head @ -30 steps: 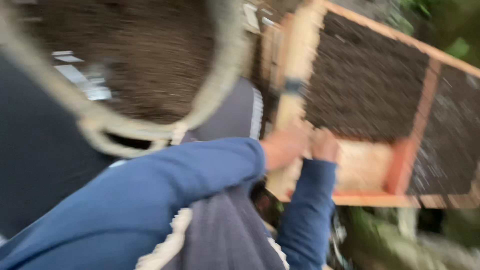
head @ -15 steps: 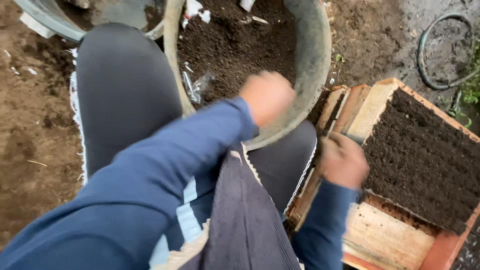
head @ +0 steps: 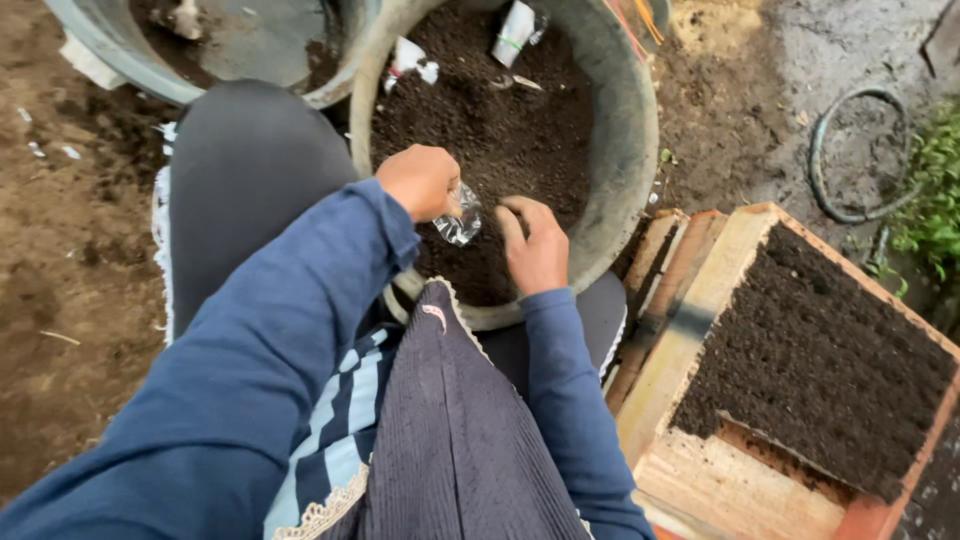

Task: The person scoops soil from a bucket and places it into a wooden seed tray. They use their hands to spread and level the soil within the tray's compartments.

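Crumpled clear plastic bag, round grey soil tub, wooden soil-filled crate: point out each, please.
Crumpled clear plastic bag (head: 459,226), head view, on its crinkled middle.
Round grey soil tub (head: 630,120), head view, on its right wall.
Wooden soil-filled crate (head: 700,305), head view, on its left plank.

Garden plot, outdoors.
Bare dirt ground, a soil-filled basin, a wooden soil tray, a hose, green weeds.

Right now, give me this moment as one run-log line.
left hand: pinching clear plastic bag | right hand: on soil in basin | wooden soil-filled box: to the right, untouched
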